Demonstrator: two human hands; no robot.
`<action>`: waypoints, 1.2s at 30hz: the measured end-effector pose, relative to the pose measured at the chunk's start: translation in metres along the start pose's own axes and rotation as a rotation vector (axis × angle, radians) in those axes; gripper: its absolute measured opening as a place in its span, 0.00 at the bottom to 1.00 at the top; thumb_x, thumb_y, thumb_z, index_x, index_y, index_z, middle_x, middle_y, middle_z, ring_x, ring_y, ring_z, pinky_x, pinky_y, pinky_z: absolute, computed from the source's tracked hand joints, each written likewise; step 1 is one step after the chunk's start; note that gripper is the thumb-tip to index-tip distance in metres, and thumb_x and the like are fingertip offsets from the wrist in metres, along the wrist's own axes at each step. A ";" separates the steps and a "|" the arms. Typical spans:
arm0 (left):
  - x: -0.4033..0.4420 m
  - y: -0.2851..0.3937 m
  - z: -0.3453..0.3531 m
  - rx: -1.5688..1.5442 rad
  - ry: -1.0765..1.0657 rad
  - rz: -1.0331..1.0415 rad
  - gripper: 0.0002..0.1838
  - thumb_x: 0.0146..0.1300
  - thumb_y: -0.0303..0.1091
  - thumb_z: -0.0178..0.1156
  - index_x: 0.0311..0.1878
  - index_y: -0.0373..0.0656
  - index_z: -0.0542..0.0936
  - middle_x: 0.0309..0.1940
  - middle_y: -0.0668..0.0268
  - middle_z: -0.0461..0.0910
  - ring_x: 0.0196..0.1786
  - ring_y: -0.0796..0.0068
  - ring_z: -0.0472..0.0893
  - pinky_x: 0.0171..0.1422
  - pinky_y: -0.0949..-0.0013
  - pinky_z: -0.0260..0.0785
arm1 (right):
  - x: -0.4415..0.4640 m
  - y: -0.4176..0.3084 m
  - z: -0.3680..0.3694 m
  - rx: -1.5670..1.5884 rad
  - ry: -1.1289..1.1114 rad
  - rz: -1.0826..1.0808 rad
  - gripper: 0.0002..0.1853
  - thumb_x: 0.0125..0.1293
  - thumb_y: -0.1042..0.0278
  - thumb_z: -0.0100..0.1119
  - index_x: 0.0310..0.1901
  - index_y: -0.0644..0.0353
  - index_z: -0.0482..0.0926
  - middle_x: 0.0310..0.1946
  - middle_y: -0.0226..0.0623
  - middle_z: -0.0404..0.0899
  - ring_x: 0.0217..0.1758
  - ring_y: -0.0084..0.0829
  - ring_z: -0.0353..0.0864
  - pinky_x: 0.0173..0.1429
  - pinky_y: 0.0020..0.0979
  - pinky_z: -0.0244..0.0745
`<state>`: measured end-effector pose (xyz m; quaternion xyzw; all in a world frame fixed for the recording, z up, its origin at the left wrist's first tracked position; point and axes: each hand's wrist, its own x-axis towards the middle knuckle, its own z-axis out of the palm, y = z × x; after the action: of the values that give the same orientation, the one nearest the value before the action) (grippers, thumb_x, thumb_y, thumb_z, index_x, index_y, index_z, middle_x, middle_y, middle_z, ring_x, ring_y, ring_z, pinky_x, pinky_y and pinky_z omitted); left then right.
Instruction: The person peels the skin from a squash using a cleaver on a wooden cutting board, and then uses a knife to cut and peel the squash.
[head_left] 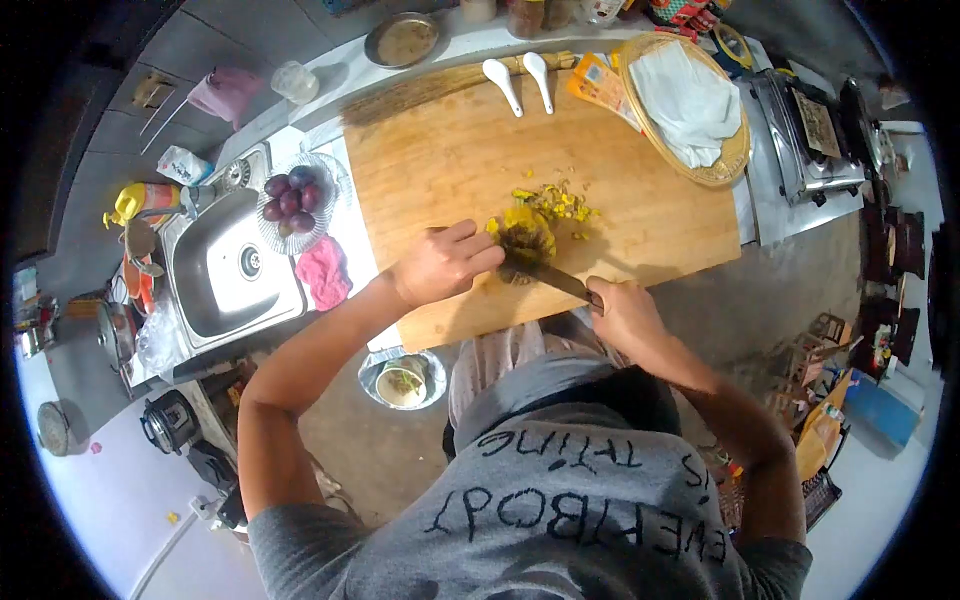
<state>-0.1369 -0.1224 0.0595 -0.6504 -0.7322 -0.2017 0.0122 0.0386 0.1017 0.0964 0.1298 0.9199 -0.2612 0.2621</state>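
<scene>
Fingers of my right hand (627,314) wrap tightly around the handle of a kitchen knife (558,279), guided from afar through the head camera, its blade slanting toward the left hand (455,264). The left fingers are bent and close together; whether they pinch anything, I cannot tell from here. A clean cut, in my judgement, calls for those left fingertips tucked well back from the edge, the work steadied flat, and short, even strokes with the wrist kept loose.

The yellow piece of produce (527,222), darkened along its near side, lies on the wooden cutting board (425,170), just beside the left fingertips and at the blade's far end, well apart from the right fingers. Its exact kind is too unclear for me to name. Chopped yellow bits (562,206) scatter just beyond.

Farther out, two white spoons (538,78) rest at the board's far edge, near a round woven tray (737,165) bearing a white cloth (684,105). Dark plums (292,200) sit at left.
</scene>
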 end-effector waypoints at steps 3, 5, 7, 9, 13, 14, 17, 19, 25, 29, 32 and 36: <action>0.014 0.017 -0.003 0.006 -0.009 0.005 0.12 0.44 0.29 0.59 0.35 0.50 0.73 0.28 0.71 0.70 0.35 0.72 0.75 0.28 0.69 0.73 | 0.000 0.020 0.009 0.056 0.039 -0.033 0.07 0.54 0.70 0.60 0.36 0.59 0.76 0.25 0.49 0.79 0.33 0.53 0.80 0.37 0.49 0.74; 0.014 0.017 -0.001 0.016 -0.022 -0.008 0.14 0.42 0.28 0.59 0.36 0.49 0.73 0.29 0.71 0.70 0.36 0.71 0.74 0.29 0.68 0.74 | 0.001 0.028 0.014 0.104 0.105 -0.058 0.06 0.54 0.72 0.59 0.34 0.60 0.76 0.24 0.50 0.79 0.33 0.53 0.79 0.37 0.50 0.73; 0.014 0.011 -0.004 -0.019 -0.019 -0.034 0.15 0.41 0.27 0.58 0.36 0.49 0.73 0.30 0.70 0.71 0.36 0.69 0.74 0.31 0.66 0.74 | 0.004 0.023 0.010 0.106 0.081 -0.062 0.06 0.54 0.72 0.58 0.34 0.60 0.76 0.24 0.50 0.78 0.33 0.54 0.79 0.37 0.50 0.73; 0.012 0.002 -0.009 0.015 -0.035 -0.061 0.15 0.42 0.27 0.58 0.37 0.49 0.74 0.30 0.70 0.71 0.37 0.69 0.75 0.31 0.67 0.74 | 0.009 0.015 0.004 0.110 0.048 -0.072 0.05 0.54 0.72 0.58 0.34 0.61 0.75 0.24 0.51 0.78 0.33 0.54 0.79 0.38 0.50 0.72; 0.002 0.016 -0.022 -0.032 0.126 -0.302 0.19 0.47 0.30 0.66 0.45 0.46 0.74 0.40 0.62 0.74 0.45 0.59 0.75 0.46 0.60 0.72 | 0.011 -0.001 -0.004 0.119 0.024 -0.046 0.04 0.57 0.72 0.55 0.33 0.63 0.74 0.27 0.54 0.77 0.35 0.57 0.77 0.39 0.50 0.72; 0.000 0.027 -0.028 -0.041 0.379 -0.452 0.22 0.48 0.32 0.69 0.47 0.43 0.74 0.44 0.59 0.74 0.47 0.55 0.74 0.52 0.57 0.69 | 0.013 -0.004 -0.007 0.108 0.011 -0.011 0.05 0.57 0.72 0.56 0.34 0.62 0.75 0.27 0.53 0.79 0.35 0.56 0.79 0.41 0.51 0.73; -0.042 0.057 0.030 -0.370 0.569 -0.966 0.27 0.51 0.37 0.72 0.49 0.38 0.70 0.44 0.56 0.71 0.44 0.62 0.73 0.51 0.62 0.68 | 0.012 -0.013 -0.009 0.117 0.011 0.029 0.05 0.59 0.71 0.55 0.35 0.62 0.76 0.29 0.54 0.79 0.37 0.56 0.79 0.43 0.51 0.73; -0.032 0.075 0.065 -0.820 0.541 -1.227 0.26 0.54 0.36 0.71 0.50 0.41 0.67 0.44 0.60 0.69 0.41 0.69 0.73 0.45 0.67 0.70 | 0.013 -0.017 -0.009 0.110 -0.008 0.013 0.06 0.59 0.70 0.55 0.35 0.62 0.76 0.29 0.54 0.79 0.37 0.56 0.79 0.43 0.51 0.73; -0.016 0.084 0.124 -1.311 0.806 -1.292 0.23 0.61 0.25 0.64 0.51 0.45 0.60 0.45 0.63 0.63 0.40 0.70 0.79 0.37 0.70 0.78 | 0.012 -0.024 -0.004 0.087 -0.019 0.000 0.10 0.63 0.66 0.57 0.33 0.66 0.72 0.26 0.55 0.77 0.34 0.58 0.77 0.37 0.50 0.69; -0.013 0.089 0.120 -1.378 0.826 -1.311 0.24 0.60 0.24 0.64 0.52 0.46 0.60 0.47 0.61 0.63 0.40 0.69 0.79 0.40 0.69 0.79 | 0.010 -0.028 -0.005 0.121 -0.031 0.021 0.11 0.63 0.67 0.58 0.32 0.66 0.71 0.26 0.55 0.77 0.34 0.57 0.77 0.37 0.48 0.69; -0.013 0.088 0.124 -1.425 0.816 -1.322 0.25 0.60 0.25 0.65 0.53 0.47 0.59 0.47 0.61 0.62 0.41 0.69 0.78 0.41 0.68 0.78 | 0.008 -0.031 -0.010 0.092 -0.085 0.080 0.12 0.63 0.64 0.57 0.42 0.63 0.76 0.30 0.55 0.80 0.39 0.57 0.79 0.44 0.52 0.74; -0.006 0.088 0.119 -1.546 0.781 -1.361 0.26 0.59 0.27 0.66 0.53 0.48 0.59 0.47 0.62 0.62 0.41 0.70 0.77 0.43 0.68 0.78 | 0.008 -0.029 -0.014 0.041 -0.087 0.101 0.11 0.63 0.64 0.57 0.41 0.63 0.77 0.29 0.55 0.80 0.39 0.57 0.79 0.43 0.51 0.74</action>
<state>-0.0228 -0.0850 -0.0270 0.1653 -0.5595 -0.7620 -0.2811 0.0151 0.0861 0.1138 0.1698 0.8944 -0.2719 0.3119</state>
